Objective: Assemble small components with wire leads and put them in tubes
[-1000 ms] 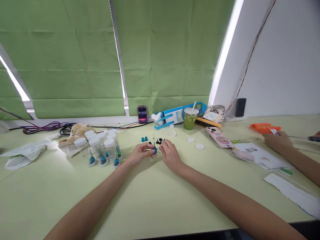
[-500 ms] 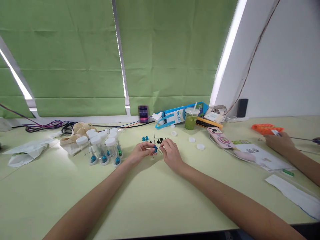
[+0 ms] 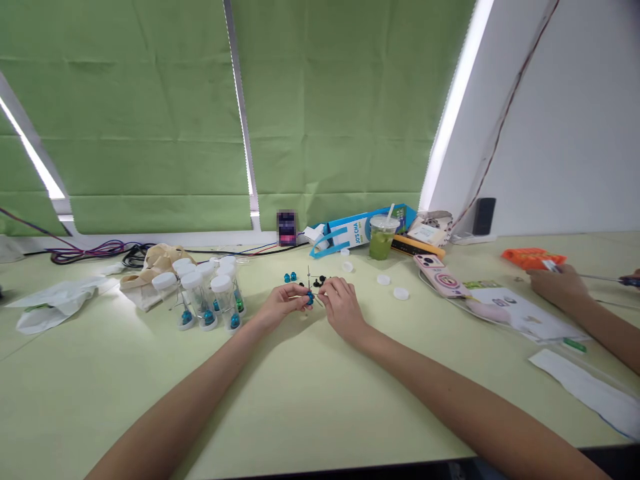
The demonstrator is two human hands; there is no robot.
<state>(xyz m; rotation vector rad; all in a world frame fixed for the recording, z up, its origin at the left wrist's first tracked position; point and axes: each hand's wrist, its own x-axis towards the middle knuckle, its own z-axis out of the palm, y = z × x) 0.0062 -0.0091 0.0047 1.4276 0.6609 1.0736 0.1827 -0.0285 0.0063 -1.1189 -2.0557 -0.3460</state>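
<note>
Near the middle of the table, my left hand (image 3: 284,305) pinches a small shiny blue piece with thin metal rods (image 3: 310,298) sticking out of it, one of them pointing upward. My right hand (image 3: 344,308) is closed at the piece's right side, its fingertips on a thin rod. Just beyond my fingers lie small black parts (image 3: 320,282) and two round blue pieces (image 3: 290,277). Several clear tubes with white caps (image 3: 229,303) stand left of my left hand, with blue or green pieces inside. Loose white caps (image 3: 383,280) lie to the right.
A cup of green drink (image 3: 381,241) stands at the back beside a blue and white bag (image 3: 350,233). Farther right are a pink phone (image 3: 439,275), a printed sheet (image 3: 515,310) and another person's hand (image 3: 559,288) near an orange packet (image 3: 533,257). A cloth bag (image 3: 155,267) lies behind the tubes.
My hands stay almost in place, with only a slight shift of the fingers around the blue piece. The view has barely moved.
</note>
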